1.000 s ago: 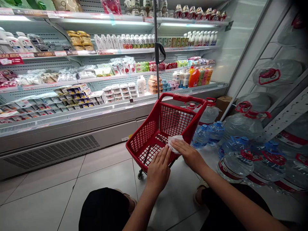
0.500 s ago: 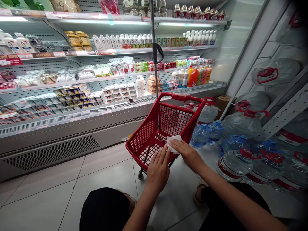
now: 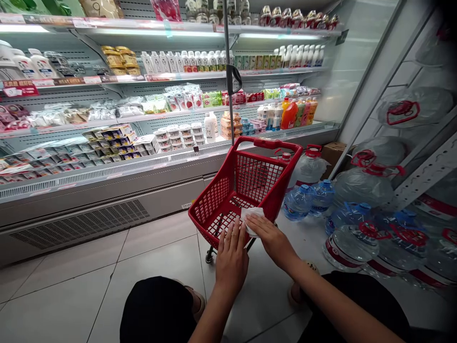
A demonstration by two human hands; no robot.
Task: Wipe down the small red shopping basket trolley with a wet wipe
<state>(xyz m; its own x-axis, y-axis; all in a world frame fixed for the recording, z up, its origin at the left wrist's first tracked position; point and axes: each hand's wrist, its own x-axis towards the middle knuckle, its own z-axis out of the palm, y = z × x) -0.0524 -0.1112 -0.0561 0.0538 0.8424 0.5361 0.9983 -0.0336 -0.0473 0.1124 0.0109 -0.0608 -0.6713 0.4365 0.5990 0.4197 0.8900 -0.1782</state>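
In front of me stands a red plastic shopping cart (image 3: 214, 200) with lattice walls, on small casters. My right hand (image 3: 267, 232) presses a white wipe (image 3: 252, 220) to the cart's near rim, at its right-hand corner. The fingers lie over the cloth, which bunches out past them. On the same rim, just left of the wipe, my left hand (image 3: 232, 255) rests with its fingers stretched out flat and nothing under them that I can see. The hands hide the near rim.
Behind the cart runs a refrigerated display (image 3: 171, 181) stocked with bottles, cups and packs. Large water bottles (image 3: 352, 245) crowd the floor and a rack at the right. A thin grey pole (image 3: 228, 57) rises behind the cart. My knees (image 3: 157, 309) frame the tiled floor.
My right hand has slid the wipe a little left and nearer along the cart's rim. My left hand has shifted slightly left and nearer, its fingers still straight.
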